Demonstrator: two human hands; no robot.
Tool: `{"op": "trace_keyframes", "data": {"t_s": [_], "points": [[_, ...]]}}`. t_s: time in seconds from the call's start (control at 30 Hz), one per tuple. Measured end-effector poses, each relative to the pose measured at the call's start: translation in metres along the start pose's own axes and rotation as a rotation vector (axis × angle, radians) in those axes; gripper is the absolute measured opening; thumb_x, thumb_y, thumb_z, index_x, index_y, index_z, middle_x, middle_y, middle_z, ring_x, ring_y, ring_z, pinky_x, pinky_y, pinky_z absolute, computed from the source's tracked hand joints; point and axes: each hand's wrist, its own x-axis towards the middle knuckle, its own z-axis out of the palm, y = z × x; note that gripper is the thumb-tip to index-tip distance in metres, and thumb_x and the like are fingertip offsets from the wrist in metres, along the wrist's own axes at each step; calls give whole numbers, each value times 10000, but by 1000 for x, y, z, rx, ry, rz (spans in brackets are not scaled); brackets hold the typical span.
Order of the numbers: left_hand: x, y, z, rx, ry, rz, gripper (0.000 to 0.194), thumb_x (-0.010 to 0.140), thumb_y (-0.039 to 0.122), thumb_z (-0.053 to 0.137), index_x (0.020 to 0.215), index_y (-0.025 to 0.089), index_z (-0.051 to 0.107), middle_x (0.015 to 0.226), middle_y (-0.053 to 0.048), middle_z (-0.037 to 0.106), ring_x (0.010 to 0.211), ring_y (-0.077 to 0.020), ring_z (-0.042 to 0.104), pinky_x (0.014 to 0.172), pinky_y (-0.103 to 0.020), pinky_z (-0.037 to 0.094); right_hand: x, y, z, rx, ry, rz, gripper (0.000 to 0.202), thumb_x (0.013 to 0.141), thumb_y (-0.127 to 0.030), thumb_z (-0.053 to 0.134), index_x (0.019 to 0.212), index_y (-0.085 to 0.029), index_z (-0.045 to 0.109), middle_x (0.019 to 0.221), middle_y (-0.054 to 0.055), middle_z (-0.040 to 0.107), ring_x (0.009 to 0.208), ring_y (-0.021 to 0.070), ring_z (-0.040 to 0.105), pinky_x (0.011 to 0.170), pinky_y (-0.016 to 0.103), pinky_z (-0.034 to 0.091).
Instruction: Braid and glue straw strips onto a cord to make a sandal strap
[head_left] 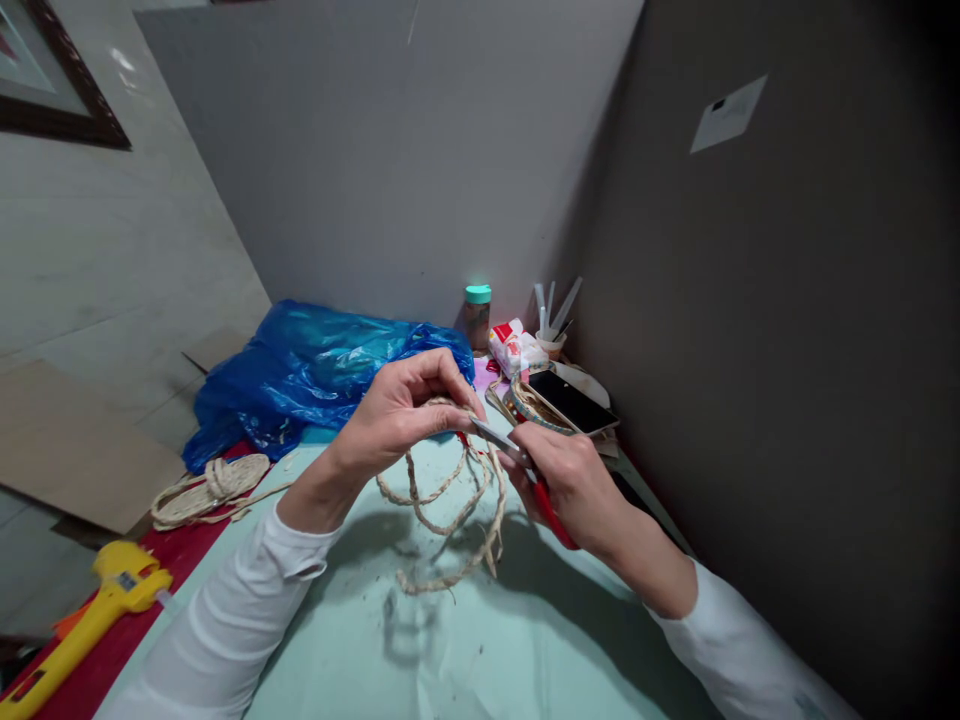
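Note:
A braided straw cord (pixel 491 500) hangs in loose loops above the pale green table, its frayed lower end curling to the left. My left hand (pixel 409 405) pinches the upper part of the cord between thumb and fingers. In my right hand (pixel 566 480) is a pair of scissors (pixel 553 515) with red handles. The blades point up and left, reaching close to my left fingertips at the cord. Whether they touch the cord I cannot tell. A bit of red shows by the cord under my left thumb.
A blue plastic bag (pixel 300 360) lies behind my left hand. At the back right are a jar with a turquoise lid (pixel 478 310), a cup of sticks (pixel 551 340) and a phone (pixel 574 402). A woven straw sole (pixel 214 490) and a yellow glue gun (pixel 112 600) lie at left.

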Motion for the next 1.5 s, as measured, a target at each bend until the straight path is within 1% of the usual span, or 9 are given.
{"op": "trace_keyframes", "data": {"t_s": [0.13,0.27,0.37,0.47,0.8,0.97,1.2,1.4,1.5], "points": [[0,2,-1,34,15,-23,195,753,145,771,751,152,576,769,-11,694,693,-114,640,652,-225,519,3,2,-1,99,56,49,198,893,-163,495,708,-202,437,636,-22,461,543,109,390,524,253,294],[-1,6,-3,110,-10,-57,158,794,175,740,796,158,583,802,-10,668,716,-109,618,672,-219,501,9,-1,-11,384,117,290,191,913,-282,555,747,-190,537,615,-10,531,524,119,482,547,262,403],[-1,10,-3,266,-16,-32,81,857,192,669,931,160,665,931,-49,688,844,-142,639,757,-242,503,10,-4,-19,699,99,502,224,913,-402,576,822,-197,565,532,-60,457,369,82,394,396,235,335],[0,11,-2,520,-52,72,162,909,173,581,1006,168,711,992,-73,692,931,-167,628,825,-271,482,9,-8,-24,879,77,524,254,894,-445,600,863,-195,570,576,-63,477,336,57,380,343,213,293],[3,0,0,842,21,146,124,862,143,600,844,170,720,806,-55,687,739,-160,615,689,-268,453,12,-12,-17,527,-46,406,167,839,-243,638,936,-194,511,813,1,601,456,57,462,445,205,371],[2,-3,-2,911,-34,112,141,868,159,578,839,153,716,810,-60,678,741,-161,591,695,-271,422,12,-6,-18,337,27,361,141,791,-155,597,885,-200,502,771,-2,601,526,88,495,498,205,388],[6,-6,-7,524,-330,-214,144,881,253,550,851,160,657,789,-21,626,711,-142,525,640,-239,410,13,12,-36,276,50,354,85,817,-237,642,857,-171,605,779,27,646,640,133,555,605,242,445],[4,-7,-4,202,-398,-339,170,898,279,564,929,145,665,810,-35,612,713,-127,526,635,-222,414,9,21,-50,953,-161,588,196,838,-376,671,904,-202,611,512,-91,433,349,47,284,337,192,260],[2,-3,-1,171,-385,-338,162,892,272,582,910,144,680,789,-32,614,698,-120,521,628,-220,409,10,19,-51,1058,-195,612,183,833,-347,678,901,-191,611,490,-101,411,321,35,259,303,177,218]]}}
